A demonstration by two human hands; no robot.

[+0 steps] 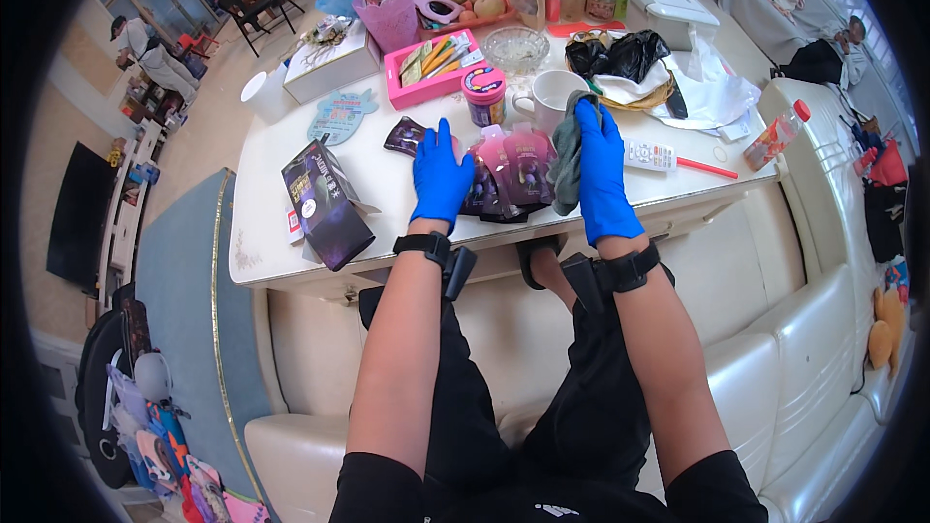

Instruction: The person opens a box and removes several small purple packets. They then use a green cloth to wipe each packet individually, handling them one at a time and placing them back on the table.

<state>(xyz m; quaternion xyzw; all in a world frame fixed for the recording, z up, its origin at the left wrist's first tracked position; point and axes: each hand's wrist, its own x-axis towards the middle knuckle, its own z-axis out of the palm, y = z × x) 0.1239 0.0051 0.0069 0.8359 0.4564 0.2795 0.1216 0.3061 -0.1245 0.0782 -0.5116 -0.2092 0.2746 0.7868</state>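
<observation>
My right hand (600, 167), in a blue glove, grips a grey-green cloth (565, 160) beside a white mug (556, 96). My left hand (442, 178), also gloved in blue, lies palm down with its fingers apart at the left end of a group of purple-pink spouted pouches (519, 167). Part of one pouch is hidden beneath it. Another dark purple pouch (404, 136) lies just past its fingers. Left of this hand, an opened dark purple carton (327, 207) rests tilted on the white table (269, 160). A round purple-and-pink tub (484, 96) stands behind the pouches.
A white remote control (649, 156) and a red stick (706, 168) lie right of my right hand, near a plastic bottle (776, 135). Farther back are a pink tray of pens (396, 80), a glass bowl (516, 51) and a wicker basket (632, 98). Two people are in the background.
</observation>
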